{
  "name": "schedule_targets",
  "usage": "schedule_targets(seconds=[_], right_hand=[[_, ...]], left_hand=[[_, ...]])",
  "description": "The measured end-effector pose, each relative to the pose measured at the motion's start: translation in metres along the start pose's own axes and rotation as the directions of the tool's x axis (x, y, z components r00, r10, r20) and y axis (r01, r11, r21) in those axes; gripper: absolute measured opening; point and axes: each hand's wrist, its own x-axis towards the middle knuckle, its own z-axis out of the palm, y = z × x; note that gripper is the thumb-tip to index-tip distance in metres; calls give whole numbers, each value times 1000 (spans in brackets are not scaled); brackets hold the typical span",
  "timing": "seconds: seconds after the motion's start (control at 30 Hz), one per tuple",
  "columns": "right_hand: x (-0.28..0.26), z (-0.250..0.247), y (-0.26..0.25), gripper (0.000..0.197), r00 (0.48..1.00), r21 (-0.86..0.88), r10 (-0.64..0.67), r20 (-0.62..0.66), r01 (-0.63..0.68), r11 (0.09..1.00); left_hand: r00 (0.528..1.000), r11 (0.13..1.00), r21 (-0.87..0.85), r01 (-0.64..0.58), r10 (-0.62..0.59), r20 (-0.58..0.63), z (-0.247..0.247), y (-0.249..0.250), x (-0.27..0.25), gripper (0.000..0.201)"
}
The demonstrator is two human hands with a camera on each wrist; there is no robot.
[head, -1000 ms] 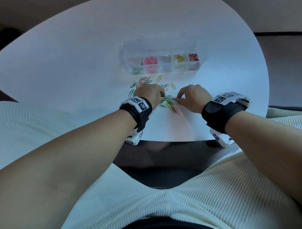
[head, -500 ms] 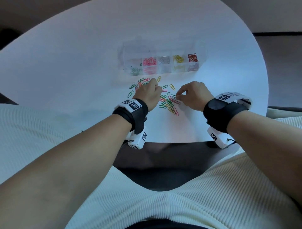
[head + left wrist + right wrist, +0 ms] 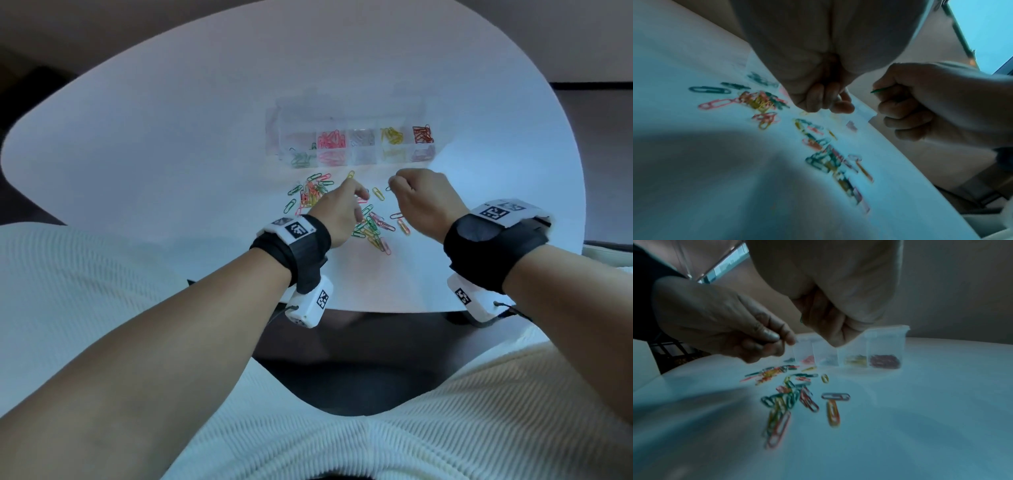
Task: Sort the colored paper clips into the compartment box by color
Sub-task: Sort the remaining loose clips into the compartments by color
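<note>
Loose colored paper clips lie in two heaps on the white table, the second heap further left. The clear compartment box stands behind them, with green, pink, pale, yellow and red clips in separate cells. My right hand is raised over the table in front of the box. It pinches a green clip. My left hand hovers above the clips with its fingers curled and its fingertips pressed together. No clip shows between them.
The box's clear lid lies open behind the cells. The table's near edge runs just below both wrists, and my lap in white ribbed cloth sits under it. A single yellow clip lies between the hands.
Both hands have lifted off the near heap and moved toward the box. The right hand now carries a green clip. The left hand went up and to the right.
</note>
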Motion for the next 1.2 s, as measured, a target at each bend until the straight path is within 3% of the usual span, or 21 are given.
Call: schedule_targets(seconds=[0.23, 0.37, 0.43, 0.53, 0.73, 0.93, 1.1, 1.2], right_hand=[[16, 0, -45, 32, 997, 35, -71, -43, 73, 997], [30, 12, -65, 20, 992, 68, -126, 7, 125, 990], [37, 19, -71, 13, 993, 97, -111, 43, 107, 990], [46, 25, -79, 26, 994, 109, -69, 85, 59, 992], [65, 22, -95, 34, 1000, 246, -1, -28, 8, 969], [81, 22, -97, 26, 994, 373, 59, -95, -19, 928], [85, 28, -107, 28, 986, 314, -24, -166, 76, 946], [85, 32, -113, 29, 990, 199, -100, -101, 118, 973]], left_hand=[[985, 995, -86, -54, 38, -169, -67, 23, 10, 39], [948, 995, -71, 77, -95, -304, -112, 14, 19, 38], [946, 988, -78, 135, -152, -288, -125, 10, 29, 35], [943, 976, -120, 184, -209, -260, -132, 12, 44, 32], [936, 988, -134, 74, -115, -332, -124, 18, 60, 38], [976, 995, -22, 102, -104, -191, -122, -5, 68, 45], [944, 996, -88, 25, -53, -326, -134, -16, 61, 45], [902, 994, -112, -10, -40, -430, -141, -17, 50, 48]])
